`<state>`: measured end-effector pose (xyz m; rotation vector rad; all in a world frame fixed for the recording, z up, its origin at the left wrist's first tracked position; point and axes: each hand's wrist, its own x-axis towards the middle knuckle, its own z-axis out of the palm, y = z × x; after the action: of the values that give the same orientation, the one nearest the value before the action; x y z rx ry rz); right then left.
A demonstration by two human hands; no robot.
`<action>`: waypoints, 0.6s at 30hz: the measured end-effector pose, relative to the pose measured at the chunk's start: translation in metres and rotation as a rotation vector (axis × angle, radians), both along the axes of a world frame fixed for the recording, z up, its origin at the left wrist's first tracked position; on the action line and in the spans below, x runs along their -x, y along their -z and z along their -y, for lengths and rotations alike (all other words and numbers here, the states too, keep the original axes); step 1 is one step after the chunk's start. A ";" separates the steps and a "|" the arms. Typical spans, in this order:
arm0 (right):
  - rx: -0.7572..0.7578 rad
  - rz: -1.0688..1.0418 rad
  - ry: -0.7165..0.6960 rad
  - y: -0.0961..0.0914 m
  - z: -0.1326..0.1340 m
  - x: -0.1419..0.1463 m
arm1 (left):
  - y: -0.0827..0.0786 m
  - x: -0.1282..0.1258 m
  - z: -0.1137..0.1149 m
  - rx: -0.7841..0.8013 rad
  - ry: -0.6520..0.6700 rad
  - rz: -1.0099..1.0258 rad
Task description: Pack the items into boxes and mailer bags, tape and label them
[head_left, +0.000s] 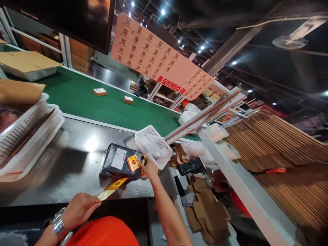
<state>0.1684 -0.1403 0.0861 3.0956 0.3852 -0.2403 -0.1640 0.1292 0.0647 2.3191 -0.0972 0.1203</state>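
Note:
A dark grey parcel bag (120,162) with a white label and a red-yellow sticker lies on the steel table (71,160). My right hand (148,168) rests at its right edge, fingers closed around a small yellow-black object that is mostly hidden. A white perforated basket (153,146) lies tilted just above that hand. My left hand (79,209), with a metal watch on the wrist, pinches the near end of a yellow strip of stickers (111,188) that runs up toward the parcel.
A green conveyor belt (102,102) behind the table carries two small cardboard boxes (99,91). Stacked white baskets (25,136) stand at the left. Flattened cartons (282,160) fill racks at the right. A keyboard (189,166) and cardboard scraps lie below.

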 end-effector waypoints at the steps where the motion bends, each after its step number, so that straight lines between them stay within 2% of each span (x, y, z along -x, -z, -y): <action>1: -0.036 0.047 -0.032 0.004 0.000 0.000 | -0.001 0.000 0.000 -0.003 0.024 -0.011; 5: -0.243 0.175 -0.295 0.041 -0.020 0.010 | -0.005 -0.002 0.001 -0.024 0.066 -0.049; 8: -0.222 0.075 -0.419 0.066 -0.045 0.026 | -0.007 -0.001 0.004 -0.038 0.077 -0.070; 12: -0.126 -0.065 -0.486 0.072 -0.058 0.045 | -0.009 0.004 0.008 -0.059 0.064 -0.099; 18: -0.183 -0.058 -0.657 0.077 -0.031 0.067 | -0.008 0.012 0.020 -0.053 0.015 -0.089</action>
<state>0.1012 -0.1092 0.0092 2.9134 1.4447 -0.2850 -0.1762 0.1088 0.0724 2.3728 -0.0733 0.0070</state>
